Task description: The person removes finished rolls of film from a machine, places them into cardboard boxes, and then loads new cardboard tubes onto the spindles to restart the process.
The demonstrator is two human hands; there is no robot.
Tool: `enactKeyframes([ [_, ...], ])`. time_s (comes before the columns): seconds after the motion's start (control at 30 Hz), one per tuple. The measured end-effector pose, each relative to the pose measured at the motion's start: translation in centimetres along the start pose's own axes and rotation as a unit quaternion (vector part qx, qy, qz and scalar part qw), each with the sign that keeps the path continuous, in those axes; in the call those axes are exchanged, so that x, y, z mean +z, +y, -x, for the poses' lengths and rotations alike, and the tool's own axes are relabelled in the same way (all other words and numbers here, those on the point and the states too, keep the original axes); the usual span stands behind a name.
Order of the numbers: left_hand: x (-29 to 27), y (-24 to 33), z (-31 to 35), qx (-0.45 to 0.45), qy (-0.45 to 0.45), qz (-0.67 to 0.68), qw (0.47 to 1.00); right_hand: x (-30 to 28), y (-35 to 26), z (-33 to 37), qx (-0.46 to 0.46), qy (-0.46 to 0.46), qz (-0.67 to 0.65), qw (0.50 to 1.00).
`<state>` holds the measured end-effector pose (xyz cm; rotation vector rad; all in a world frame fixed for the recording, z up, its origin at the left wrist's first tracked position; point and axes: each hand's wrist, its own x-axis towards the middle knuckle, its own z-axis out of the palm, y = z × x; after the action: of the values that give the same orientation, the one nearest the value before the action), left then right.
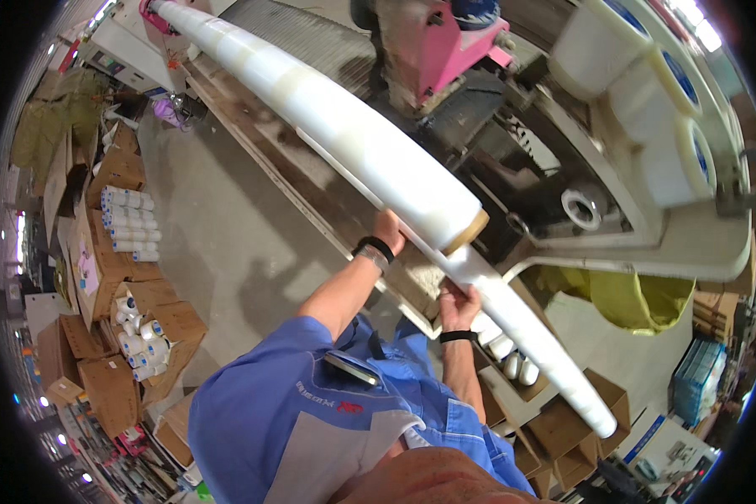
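Observation:
A long, slim white roll (529, 336) slants from beside the large roll down to the lower right, its far part mostly hidden by that roll. My left hand (389, 230) is closed on its edge, fingers partly hidden between the two rolls. Farther along, my right hand (459, 307) grips the slim roll from its near side, some fingers tucked underneath. The large white roll (353, 134) runs from the far upper left to just beyond my hands, with a brown cardboard core at its near end. Both wrists wear dark bands.
Below the large roll lies a long machine bed (269, 155). A pink machine part (462, 50) and big white spools (672, 160) stand to the right. Open cartons (580, 428) lie at lower right; stacked small white rolls (130, 223) and cartons (109, 386) line the left.

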<state>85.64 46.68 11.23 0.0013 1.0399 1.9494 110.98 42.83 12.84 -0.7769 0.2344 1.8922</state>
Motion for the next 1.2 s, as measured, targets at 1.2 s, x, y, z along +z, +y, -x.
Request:
enactKeyframes([
  [1.2, -31.8, 69.6, -61.0, -0.001, 0.34, -0.212, 0.916, 52.9, 71.1, -19.7, -0.117, -0.133, 0.967, 0.182],
])
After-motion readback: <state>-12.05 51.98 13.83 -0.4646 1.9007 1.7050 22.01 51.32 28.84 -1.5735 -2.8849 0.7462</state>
